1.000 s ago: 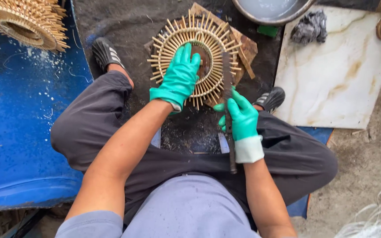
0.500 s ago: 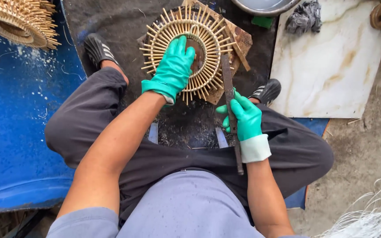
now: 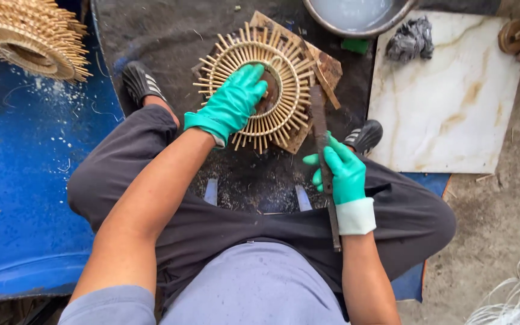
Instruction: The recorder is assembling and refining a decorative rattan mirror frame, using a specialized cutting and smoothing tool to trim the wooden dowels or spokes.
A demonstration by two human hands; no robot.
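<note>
A round rattan frame (image 3: 284,114) with spokes sticking outward lies on a wooden block (image 3: 326,66) between my feet. My left hand (image 3: 231,102), in a green glove, presses flat on the frame's left side and centre. My right hand (image 3: 339,171), also green-gloved, grips a long dark metal blade (image 3: 319,117) by its lower part. The blade's upper end lies against the right edge of the frame, over the spoke tips. Its other end runs down past my wrist.
A stack of similar rattan frames (image 3: 28,36) sits on a blue sheet (image 3: 19,180) at the upper left. A marble-patterned tile (image 3: 446,102) lies to the right with a crumpled dark rag (image 3: 410,39). A metal basin (image 3: 356,18) stands at the top.
The camera view has shifted slightly. The blade's tip has moved up along the frame's right edge, and my left hand stays pressed on the frame.
</note>
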